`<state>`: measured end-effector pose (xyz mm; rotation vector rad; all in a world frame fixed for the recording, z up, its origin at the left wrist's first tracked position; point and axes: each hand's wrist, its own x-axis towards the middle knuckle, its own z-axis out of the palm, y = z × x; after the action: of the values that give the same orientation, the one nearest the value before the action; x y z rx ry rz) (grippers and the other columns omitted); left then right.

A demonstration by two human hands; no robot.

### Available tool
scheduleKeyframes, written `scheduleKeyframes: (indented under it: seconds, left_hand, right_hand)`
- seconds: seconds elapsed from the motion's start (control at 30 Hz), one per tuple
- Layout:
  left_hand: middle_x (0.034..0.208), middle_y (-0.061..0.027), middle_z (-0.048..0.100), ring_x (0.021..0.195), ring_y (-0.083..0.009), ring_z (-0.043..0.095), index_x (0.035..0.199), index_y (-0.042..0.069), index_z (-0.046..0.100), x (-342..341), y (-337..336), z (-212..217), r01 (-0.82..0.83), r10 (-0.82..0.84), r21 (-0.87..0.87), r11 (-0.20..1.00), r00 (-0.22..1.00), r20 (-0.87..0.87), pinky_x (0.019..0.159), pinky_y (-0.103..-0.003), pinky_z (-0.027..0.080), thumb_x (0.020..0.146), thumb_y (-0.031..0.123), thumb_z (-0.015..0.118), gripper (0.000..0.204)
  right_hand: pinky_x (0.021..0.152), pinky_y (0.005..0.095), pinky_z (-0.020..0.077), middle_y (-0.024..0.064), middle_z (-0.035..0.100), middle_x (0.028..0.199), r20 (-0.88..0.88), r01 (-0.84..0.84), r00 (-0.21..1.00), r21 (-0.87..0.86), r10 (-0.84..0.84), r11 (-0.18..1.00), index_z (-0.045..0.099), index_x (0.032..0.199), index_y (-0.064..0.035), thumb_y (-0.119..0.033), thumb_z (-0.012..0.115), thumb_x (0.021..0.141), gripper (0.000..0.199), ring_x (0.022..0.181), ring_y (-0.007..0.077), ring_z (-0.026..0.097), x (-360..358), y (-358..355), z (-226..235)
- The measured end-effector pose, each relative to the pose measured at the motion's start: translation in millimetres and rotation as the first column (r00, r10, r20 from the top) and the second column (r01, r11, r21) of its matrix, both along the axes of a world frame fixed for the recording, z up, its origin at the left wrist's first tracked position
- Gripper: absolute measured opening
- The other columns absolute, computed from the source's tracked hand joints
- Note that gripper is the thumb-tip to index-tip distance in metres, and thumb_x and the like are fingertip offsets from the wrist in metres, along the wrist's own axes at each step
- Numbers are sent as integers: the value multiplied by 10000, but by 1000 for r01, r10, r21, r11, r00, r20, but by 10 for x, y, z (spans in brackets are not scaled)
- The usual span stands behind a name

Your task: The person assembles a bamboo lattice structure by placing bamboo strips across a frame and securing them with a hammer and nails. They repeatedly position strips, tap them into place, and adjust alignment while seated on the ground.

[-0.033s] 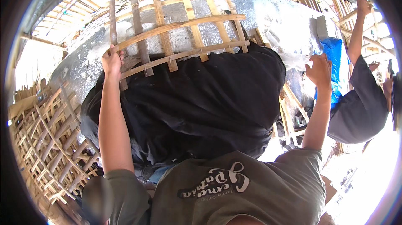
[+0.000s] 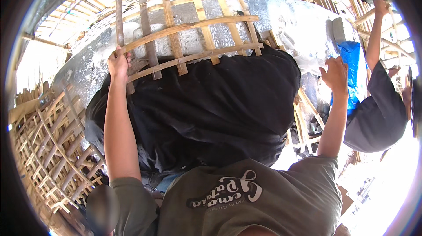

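Observation:
My left hand [image 2: 118, 62] is raised and closed around the left end of a bamboo lattice frame [image 2: 189, 29], which lies across a silver foil-like sheet [image 2: 290, 21]. Below the frame hangs a large black cloth bundle [image 2: 206, 113], between my two arms. My right hand [image 2: 335, 74] is up at the right edge of the black cloth, next to a blue plastic piece [image 2: 351, 60]. Its fingers are curled, and what they touch is hidden.
Stacked bamboo lattice panels [image 2: 52, 144] lie at the left. Another person in a dark shirt [image 2: 378, 108] stands at the right with a hand [image 2: 380, 4] raised to bamboo slats overhead. Loose bamboo strips [image 2: 305, 122] stick out below my right arm.

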<state>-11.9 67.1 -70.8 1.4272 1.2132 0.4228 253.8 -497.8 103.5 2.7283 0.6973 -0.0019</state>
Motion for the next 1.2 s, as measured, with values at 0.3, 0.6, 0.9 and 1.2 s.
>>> scheduleKeyframes:
  seconds: [0.3, 0.6, 0.9, 1.2]
  left_hand:
    - [723, -49, 599, 556, -84, 513, 963, -1, 564, 58, 19, -14, 6, -6, -1, 1000, 1000, 8, 462, -248, 416, 1041, 325, 451, 354]
    - [731, -52, 595, 552, -86, 506, 975, -8, 560, 53, 44, -36, -4, 4, -15, 1000, 999, 37, 461, -249, 417, 1042, 326, 448, 359]
    - [727, -46, 585, 550, -78, 501, 965, -3, 558, 65, 23, -18, -7, 8, -19, 1000, 999, 43, 453, -237, 407, 1044, 331, 440, 364]
    - [730, -43, 584, 555, -80, 502, 959, -2, 566, 86, -7, 8, -5, 5, -22, 1000, 1000, 25, 466, -242, 414, 1045, 331, 436, 368]
  right_hand:
    - [762, 354, 499, 180, 688, 825, -562, 278, 820, 555, 107, 784, 682, 850, 61, -32, 642, 775, 126, 835, 258, 678, 396, -402, -411]
    - [552, 316, 538, 177, 694, 782, -539, 383, 839, 489, -74, 784, 521, 1276, 108, -5, 571, 802, 490, 629, 211, 689, 469, -361, -531]
    - [495, 313, 515, 172, 702, 810, -381, 368, 907, 511, -179, 777, 467, 1276, 14, -199, 773, 777, 622, 620, 214, 669, 453, -343, -675]
    - [760, 387, 536, 154, 713, 851, -287, 51, 957, 331, 49, 942, 698, 892, -6, -318, 718, 827, 319, 835, 277, 704, 772, -453, -843]
